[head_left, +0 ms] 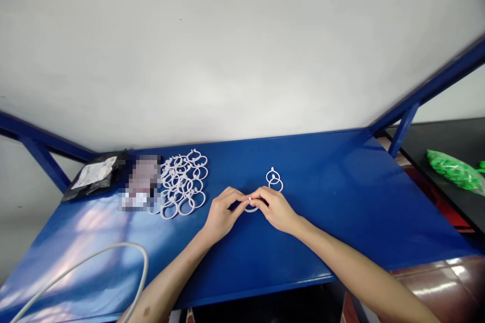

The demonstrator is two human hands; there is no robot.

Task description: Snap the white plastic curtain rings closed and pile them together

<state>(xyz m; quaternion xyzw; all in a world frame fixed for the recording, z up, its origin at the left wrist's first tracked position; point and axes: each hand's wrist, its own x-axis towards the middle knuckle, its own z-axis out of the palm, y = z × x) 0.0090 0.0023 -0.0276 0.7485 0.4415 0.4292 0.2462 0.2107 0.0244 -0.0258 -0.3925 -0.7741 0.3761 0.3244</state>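
My left hand [223, 212] and my right hand [276, 207] meet at the middle of the blue table [341, 212]. Both pinch one white plastic ring [250, 206] between fingertips, low over the table top. Just beyond my right hand lie two white rings [274, 179], overlapping each other. To the left of my left hand sits a pile of several white rings [183, 183], spread flat.
A black packet with a white label [95, 174] lies at the table's far left, next to a blurred patch [140, 184]. A white cable [94, 262] curves over the near left corner. Green bagged items [452, 170] rest on a dark bench at right. A white wall stands behind.
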